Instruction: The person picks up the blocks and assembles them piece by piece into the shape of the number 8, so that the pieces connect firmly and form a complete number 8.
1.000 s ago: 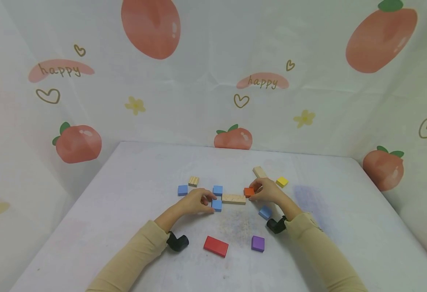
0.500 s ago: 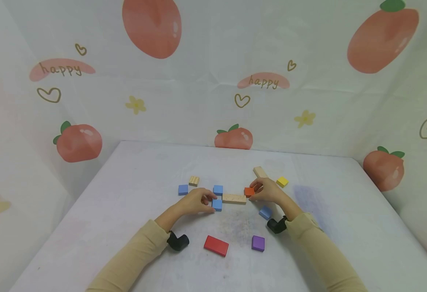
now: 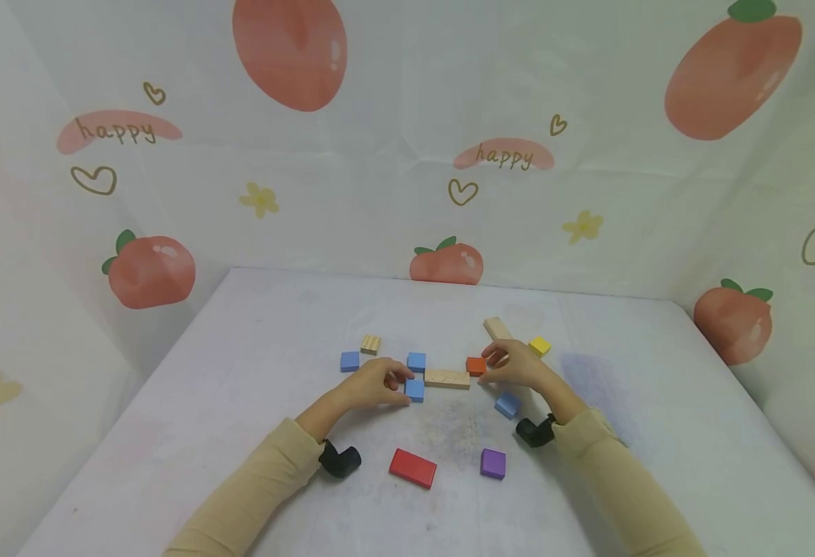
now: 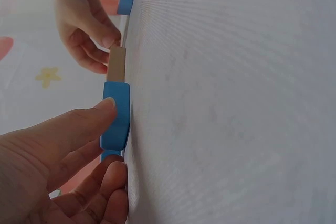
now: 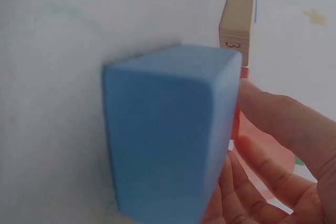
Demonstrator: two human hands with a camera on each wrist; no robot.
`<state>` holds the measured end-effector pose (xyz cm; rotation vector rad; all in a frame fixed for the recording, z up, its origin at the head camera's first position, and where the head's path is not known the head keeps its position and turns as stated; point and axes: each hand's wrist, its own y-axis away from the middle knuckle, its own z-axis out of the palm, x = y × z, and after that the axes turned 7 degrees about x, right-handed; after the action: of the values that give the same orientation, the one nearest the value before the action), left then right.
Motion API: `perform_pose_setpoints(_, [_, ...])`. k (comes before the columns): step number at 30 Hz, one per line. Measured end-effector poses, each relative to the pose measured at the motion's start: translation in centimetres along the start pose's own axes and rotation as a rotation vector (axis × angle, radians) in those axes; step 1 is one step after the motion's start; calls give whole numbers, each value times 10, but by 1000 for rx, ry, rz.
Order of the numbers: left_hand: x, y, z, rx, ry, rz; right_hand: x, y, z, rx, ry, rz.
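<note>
My left hand (image 3: pixel 371 384) pinches a blue block (image 3: pixel 415 391) between thumb and index finger; in the left wrist view the thumb lies on the side of that block (image 4: pixel 116 121). Another blue block (image 3: pixel 417 362) sits just behind it. A natural wood plank (image 3: pixel 447 378) extends right from the blue blocks. Near its right end lies an orange-red block (image 3: pixel 476 367). My right hand (image 3: pixel 519 365) is just right of this block, thumb and fingers spread apart. In the right wrist view, the orange-red block (image 5: pixel 236 121) is partly hidden behind a large near blue block (image 5: pixel 163 135).
Near the right wrist lies a blue block (image 3: pixel 507 405). Further back are a wood plank (image 3: pixel 497 328) and a yellow block (image 3: pixel 540 346). A red plank (image 3: pixel 413 469) and purple block (image 3: pixel 493 464) lie in front. At left are a blue block (image 3: pixel 349 361) and striped wood block (image 3: pixel 370 344).
My right hand has let go of the orange-red block and shifted slightly right. The block stays by the plank's end. My left hand has not visibly moved.
</note>
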<state>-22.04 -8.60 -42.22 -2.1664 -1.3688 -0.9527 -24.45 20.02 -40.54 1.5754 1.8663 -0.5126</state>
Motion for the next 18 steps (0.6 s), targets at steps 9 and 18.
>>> perform_pose_setpoints(9, [-1, 1, -1, 9, 3, 17, 6, 10, -7, 4, -10, -54])
perform_pose_setpoints(18, [-1, 1, 0, 6, 2, 13, 12, 21, -18, -66, 0, -36])
